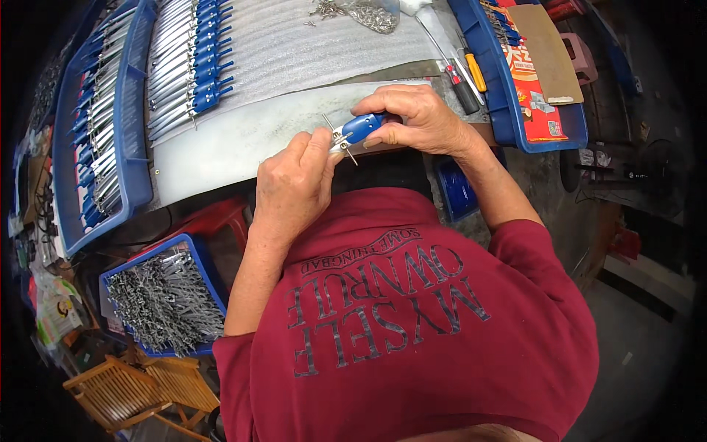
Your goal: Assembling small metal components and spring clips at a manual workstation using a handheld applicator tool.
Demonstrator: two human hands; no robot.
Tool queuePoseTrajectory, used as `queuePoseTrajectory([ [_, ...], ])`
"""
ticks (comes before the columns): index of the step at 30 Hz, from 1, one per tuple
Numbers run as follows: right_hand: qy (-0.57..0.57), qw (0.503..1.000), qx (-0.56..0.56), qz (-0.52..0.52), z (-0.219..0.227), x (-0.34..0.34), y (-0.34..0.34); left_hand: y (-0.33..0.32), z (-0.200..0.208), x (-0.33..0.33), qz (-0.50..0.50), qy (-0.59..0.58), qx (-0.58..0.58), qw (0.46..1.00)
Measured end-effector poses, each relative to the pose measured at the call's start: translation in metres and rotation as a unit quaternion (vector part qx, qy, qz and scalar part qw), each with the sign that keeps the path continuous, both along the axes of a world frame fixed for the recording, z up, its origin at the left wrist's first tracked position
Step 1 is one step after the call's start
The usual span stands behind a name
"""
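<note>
Both of my hands meet over the near edge of the work board, around one part with a blue body and silver metal pieces [361, 128]. My right hand [420, 118] is closed on its blue end, thumb on the near side and fingers on the far side. My left hand [293, 175] pinches the silver end. Small screws or rivets show on the metal, and a thin rod sticks out crosswise on both sides. My left fingers hide the rest of that end. Similar blue-and-silver parts [210, 70] lie in a row at the far left of the bench.
A blue tray [135, 140] of similar parts stands at left. Below it, a blue bin [199, 272] holds many metal pieces [169, 302]. Small fasteners [372, 16] lie at the back. Screwdrivers [462, 90] rest right, beside another blue tray [508, 110] containing cardboard. A wooden folding chair [121, 394] stands lower left.
</note>
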State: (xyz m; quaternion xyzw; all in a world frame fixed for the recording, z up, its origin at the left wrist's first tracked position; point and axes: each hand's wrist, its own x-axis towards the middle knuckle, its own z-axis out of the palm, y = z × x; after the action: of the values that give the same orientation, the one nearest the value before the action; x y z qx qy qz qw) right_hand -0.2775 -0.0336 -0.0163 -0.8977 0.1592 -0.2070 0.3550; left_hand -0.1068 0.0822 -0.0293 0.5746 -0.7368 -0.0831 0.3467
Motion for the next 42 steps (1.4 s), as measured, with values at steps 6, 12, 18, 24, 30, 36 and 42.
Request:
queuePoseTrajectory([
  [6,-0.025,1.0,-0.001,0.015,0.0013,0.0014,-0.0037,-0.0008,0.0004,-0.0008,-0.002,0.001,-0.003,1.0],
  [12,-0.033,0.999,0.007,-0.011,-0.0023,0.0015,0.0012,-0.0009,-0.0005,-0.0023,0.013,-0.004,-0.005,1.0],
  [18,-0.022,0.999,0.023,-0.012,-0.0016,0.0012,0.0012,-0.0012,-0.0018,-0.0023,0.013,-0.001,-0.004,1.0],
  [24,-0.025,1.0,0.016,0.011,0.0008,0.0004,-0.004,-0.0009,0.0004,-0.0007,0.002,-0.002,0.002,1.0],
  [30,-0.027,1.0,0.013,-0.003,-0.0006,0.001,-0.0015,-0.0013,-0.0005,-0.0019,0.007,-0.004,-0.008,1.0],
  [36,-0.026,0.999,0.022,-0.008,-0.0028,0.0009,-0.0008,-0.0012,-0.0018,-0.0028,0.013,-0.013,-0.01,1.0],
  [42,-0.035,0.999,0.031,-0.006,-0.0048,0.0,0.0001,-0.0011,-0.002,-0.0018,0.012,-0.018,-0.001,1.0],
])
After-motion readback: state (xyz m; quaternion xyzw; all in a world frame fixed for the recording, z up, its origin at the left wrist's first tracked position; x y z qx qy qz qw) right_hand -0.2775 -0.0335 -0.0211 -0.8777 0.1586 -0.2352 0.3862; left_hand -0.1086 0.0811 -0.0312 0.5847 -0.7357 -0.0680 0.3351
